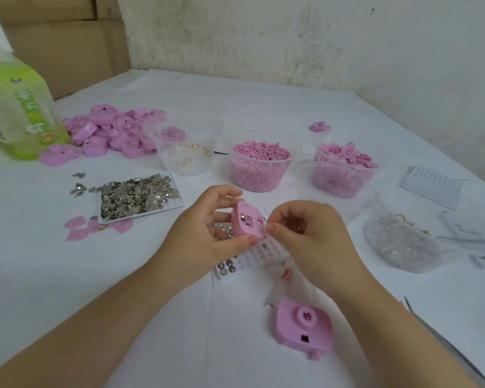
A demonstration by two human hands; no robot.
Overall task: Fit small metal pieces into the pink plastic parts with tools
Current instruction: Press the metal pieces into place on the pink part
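Note:
My left hand (207,233) grips a small pink plastic part (247,221) between thumb and fingers, its open inner side with a metal piece facing me. My right hand (305,233) meets it from the right, fingertips pinched at the part's right edge; whether they hold a small piece I cannot tell. Under both hands lies a white tray of round metal discs (230,266). A second pink part (303,326) lies face up on the table near my right forearm. A white tray heaped with small metal pieces (137,197) sits to the left.
A pile of pink parts (109,133) and a green bottle (14,113) stand at the back left. Clear tubs hold rings (185,152), pink granules (259,166) and pink clips (345,169). A tub of clear beads (401,242) is at right. Tweezers (431,331) lie at the lower right.

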